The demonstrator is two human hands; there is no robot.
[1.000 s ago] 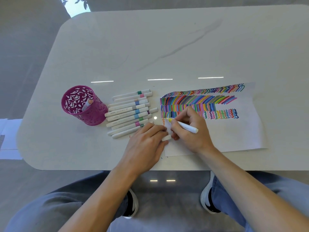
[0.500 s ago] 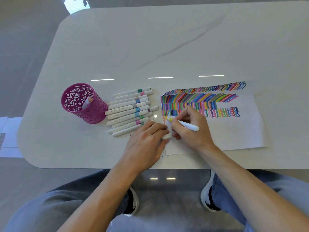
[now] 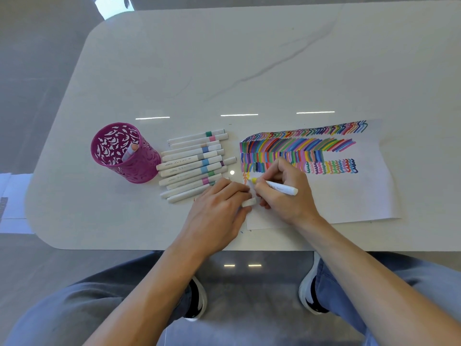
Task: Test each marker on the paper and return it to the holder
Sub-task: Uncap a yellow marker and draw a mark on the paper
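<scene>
since 1 second ago little has shifted: the right hand (image 3: 284, 193) keeps the yellow marker (image 3: 279, 188) at the same spot near the left edge of the paper (image 3: 349, 196), where a short yellow mark now shows beside an orange squiggle. its fingers pinch the barrel close to the tip, which touches the sheet. the left hand (image 3: 219, 211) lies on the bench (image 3: 224, 58) at the paper's edge, fingers pressed together, the white cap (image 3: 249, 202) pinched against the thumb. a row of capped markers (image 3: 192, 163) lies just beside the pink holder (image 3: 129, 168), which holds 1 marker.
</scene>
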